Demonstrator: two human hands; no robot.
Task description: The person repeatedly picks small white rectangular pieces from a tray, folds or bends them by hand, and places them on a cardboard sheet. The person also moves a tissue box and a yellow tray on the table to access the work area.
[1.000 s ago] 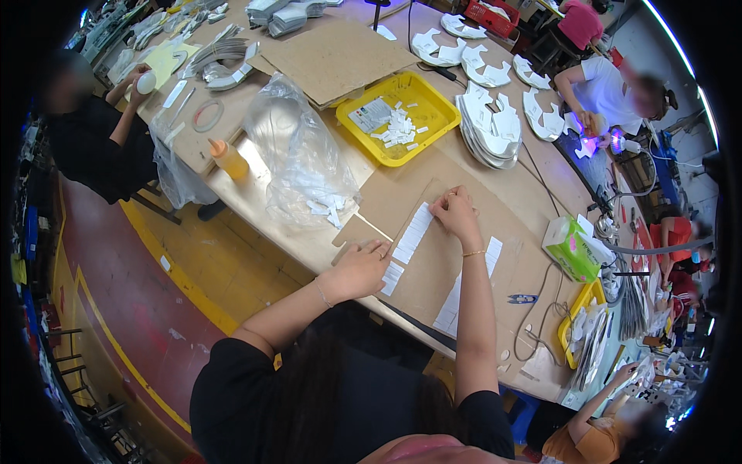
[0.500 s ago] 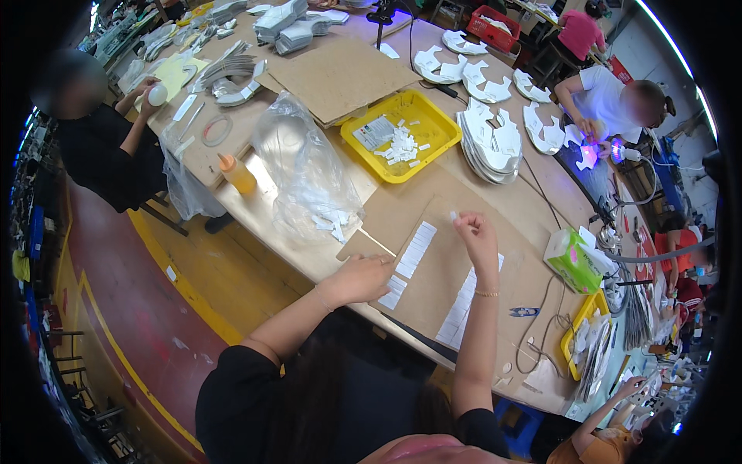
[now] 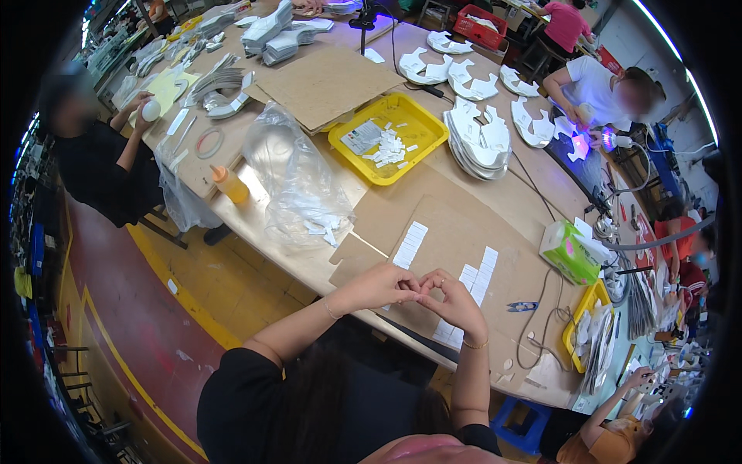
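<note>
On the brown wooden desk (image 3: 533, 193), near its front edge: a flat brown cardboard sheet (image 3: 464, 232) bearing two rows of small white paper strips (image 3: 408, 246). Left hand (image 3: 379, 286) and right hand (image 3: 456, 301) touching above the sheet's front edge. Behind the sheet, a yellow plastic tray (image 3: 429, 127); left of it, a clear crumpled plastic bag (image 3: 297, 178). Toward the right edge, a green tissue pack (image 3: 568, 255).

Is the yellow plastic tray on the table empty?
No, the yellow plastic tray holds a scatter of small white pieces and a grey card, well beyond both hands.
</note>
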